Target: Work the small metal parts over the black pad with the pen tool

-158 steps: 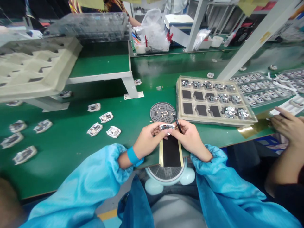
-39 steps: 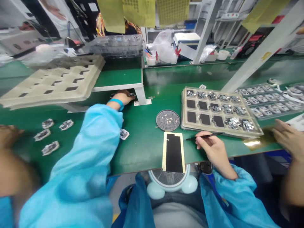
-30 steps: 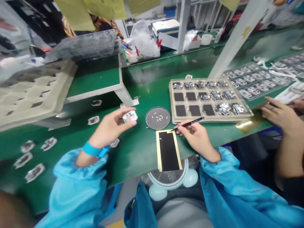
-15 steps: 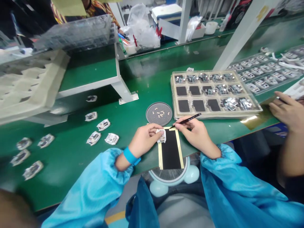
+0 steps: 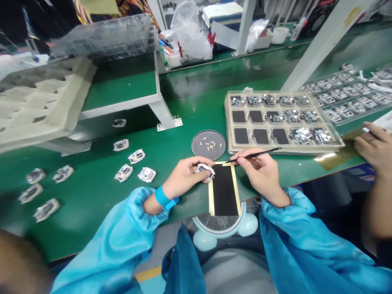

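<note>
My left hand [image 5: 186,176] is closed on a small white plastic housing [image 5: 206,171], its face tilted, at the upper left corner of a black mat [image 5: 226,192] edged with pale yellow tape. In my right hand [image 5: 260,171] is a thin black pair of tweezers [image 5: 260,154], with the tip pointing left over the mat's top edge, apart from the housing. Just beyond the mat lies a round grey perforated dish [image 5: 200,152] holding several tiny pale pieces [image 5: 211,144]. Fingers partly hide the housing.
A clear tray [image 5: 329,145] of black pads and metal parts stands behind my right hand. Several white housings [image 5: 147,174] lie on the green bench to the left, below a raised shelf [image 5: 122,101]. Another person's hand [image 5: 375,145] is at the right edge.
My left hand has turned the housing, so it now shows at a different tilt. The tweezers lie flatter in my right hand. The whole view has shifted slightly.
</note>
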Tool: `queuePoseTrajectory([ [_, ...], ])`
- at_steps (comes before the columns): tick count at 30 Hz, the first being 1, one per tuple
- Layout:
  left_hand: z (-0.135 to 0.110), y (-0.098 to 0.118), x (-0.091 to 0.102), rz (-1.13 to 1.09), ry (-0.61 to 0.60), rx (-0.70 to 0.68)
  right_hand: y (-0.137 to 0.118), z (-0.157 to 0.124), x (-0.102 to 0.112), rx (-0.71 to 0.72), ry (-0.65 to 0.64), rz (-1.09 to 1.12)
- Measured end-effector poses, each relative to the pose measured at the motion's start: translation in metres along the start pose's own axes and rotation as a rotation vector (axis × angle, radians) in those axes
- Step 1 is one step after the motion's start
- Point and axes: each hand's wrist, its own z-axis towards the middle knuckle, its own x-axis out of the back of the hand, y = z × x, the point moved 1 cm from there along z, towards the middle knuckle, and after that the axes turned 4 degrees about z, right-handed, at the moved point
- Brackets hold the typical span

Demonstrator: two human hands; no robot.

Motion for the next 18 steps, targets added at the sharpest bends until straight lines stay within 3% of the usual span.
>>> queuePoseTrajectory([
  [6,-0.003,-0.005,-0.006,0.208,0.102,-0.097,-0.003,-0.005,0.000,0.133,0.032,-0.009],
  [13,-0.003,-0.008,-0.011,0.069,0.059,0.005,-0.002,-0.010,0.001,0.278,0.002,-0.041],
  [18,-0.005,-0.008,-0.015,0.122,0.079,-0.051,-0.007,-0.012,-0.003,0.281,-0.061,-0.022],
])
